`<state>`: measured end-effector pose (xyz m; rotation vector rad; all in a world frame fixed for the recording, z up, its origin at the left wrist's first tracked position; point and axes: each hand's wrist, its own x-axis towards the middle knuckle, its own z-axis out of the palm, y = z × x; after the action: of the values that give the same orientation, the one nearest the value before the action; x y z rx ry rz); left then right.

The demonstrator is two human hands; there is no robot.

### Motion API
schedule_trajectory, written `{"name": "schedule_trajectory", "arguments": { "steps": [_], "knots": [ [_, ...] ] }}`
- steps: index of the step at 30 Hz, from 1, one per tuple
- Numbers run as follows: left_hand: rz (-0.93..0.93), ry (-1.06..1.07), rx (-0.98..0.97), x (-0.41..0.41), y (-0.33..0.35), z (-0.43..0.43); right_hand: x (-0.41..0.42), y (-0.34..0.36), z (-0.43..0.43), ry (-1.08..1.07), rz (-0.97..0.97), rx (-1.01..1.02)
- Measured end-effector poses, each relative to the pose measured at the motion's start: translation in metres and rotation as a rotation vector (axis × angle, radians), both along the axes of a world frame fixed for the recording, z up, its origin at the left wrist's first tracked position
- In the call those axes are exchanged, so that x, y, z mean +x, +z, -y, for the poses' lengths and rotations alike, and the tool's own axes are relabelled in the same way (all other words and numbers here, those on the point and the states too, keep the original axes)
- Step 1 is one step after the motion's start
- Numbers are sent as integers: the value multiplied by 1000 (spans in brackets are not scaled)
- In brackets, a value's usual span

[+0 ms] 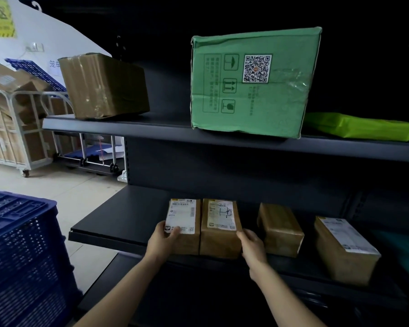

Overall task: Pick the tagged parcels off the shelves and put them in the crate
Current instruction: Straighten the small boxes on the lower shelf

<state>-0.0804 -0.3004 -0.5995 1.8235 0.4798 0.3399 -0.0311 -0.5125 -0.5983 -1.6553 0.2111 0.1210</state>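
Note:
Two small brown parcels with white labels stand side by side on the lower dark shelf (118, 220). My left hand (163, 241) grips the left parcel (184, 223) at its near left corner, thumb on the label. My right hand (252, 246) holds the right side of the second parcel (220, 230), fingers along its edge. Further right on the same shelf sit an unlabelled brown parcel (280, 230) and a labelled brown parcel (345, 249). The blue plastic crate (21, 251) stands on the floor at the lower left.
The upper shelf (165, 129) carries a taped brown box (104, 86), a large green carton (253, 83) and a flat green bag (364, 126). A metal roll cage (14, 123) full of cartons stands at the far left on the tiled floor.

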Motion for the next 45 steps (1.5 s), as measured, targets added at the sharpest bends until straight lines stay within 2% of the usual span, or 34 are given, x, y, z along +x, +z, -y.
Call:
{"name": "schedule_trajectory", "arguments": {
  "steps": [8,12,16,21,23,25,28,32,37,39,41,42,45],
  "knots": [
    [-32,37,79,10,5,1,-3,5,3,39,55,-70],
    [8,85,280,8,13,12,-7,10,18,56,195,-165],
    [139,33,532,8,29,53,-13,18,61,-7,381,-362],
    [263,-182,664,17,28,129,-17,24,140,-215,582,-769],
    [285,-246,696,26,26,157,-12,28,170,-292,549,-967],
    [268,-290,741,38,24,183,-8,30,197,-327,426,-1139],
    [175,-326,811,60,25,218,-2,26,220,-281,242,-1230],
    [-37,-333,956,84,20,257,3,21,229,-251,104,-1197],
    [-202,-250,978,98,17,282,1,15,234,-245,200,-1044],
    [-180,-208,941,96,18,282,-1,12,235,-253,244,-1008],
    [-130,-203,801,93,17,278,-2,10,237,-285,267,-973],
    [-96,-212,646,91,16,276,-2,10,238,-302,279,-956],
    [27,-276,26,78,6,273,-1,8,233,-330,325,-868]
  ]
}}
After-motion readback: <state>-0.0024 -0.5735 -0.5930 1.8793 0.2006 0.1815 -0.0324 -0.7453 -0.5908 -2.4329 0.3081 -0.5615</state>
